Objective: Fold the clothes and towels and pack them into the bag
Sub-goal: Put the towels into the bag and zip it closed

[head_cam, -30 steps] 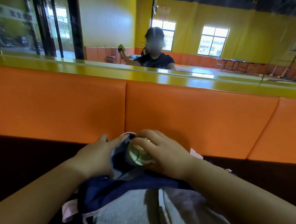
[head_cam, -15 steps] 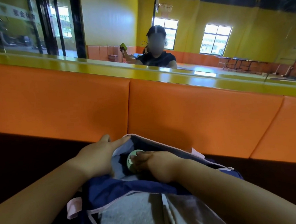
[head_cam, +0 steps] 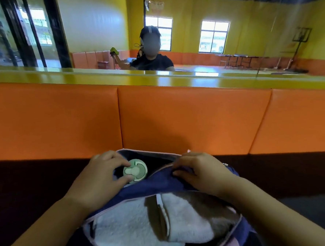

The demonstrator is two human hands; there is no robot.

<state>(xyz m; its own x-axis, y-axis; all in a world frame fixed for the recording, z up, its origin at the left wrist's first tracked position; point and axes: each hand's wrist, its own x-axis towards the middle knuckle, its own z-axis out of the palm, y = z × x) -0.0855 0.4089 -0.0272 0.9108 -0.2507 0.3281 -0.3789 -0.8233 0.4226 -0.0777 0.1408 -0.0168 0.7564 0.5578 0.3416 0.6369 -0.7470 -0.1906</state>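
Packing stage, seen from above the lap. The navy bag (head_cam: 161,187) lies open against the orange padded bench back (head_cam: 186,117), its pink-edged main mouth showing a folded white towel (head_cam: 130,227) with a brown fold of cloth (head_cam: 206,207) beside it, both already inside. In the far pocket stands a bottle with a pale green round lid (head_cam: 135,170), upright, only its top visible. The left hand (head_cam: 98,182) has thumb and fingers closed around the lid's rim; the right hand (head_cam: 200,171) pinches the navy fabric at the pocket's near edge, fingers bent together on the cloth. The step in hand appears to be seating the bottle in its pocket. To do it well, the right hand should keep the pocket edge drawn toward the body so the opening stays wide, while the left presses the bottle straight down, not at a tilt, so the lid clears the trim and the towel stays undisturbed.
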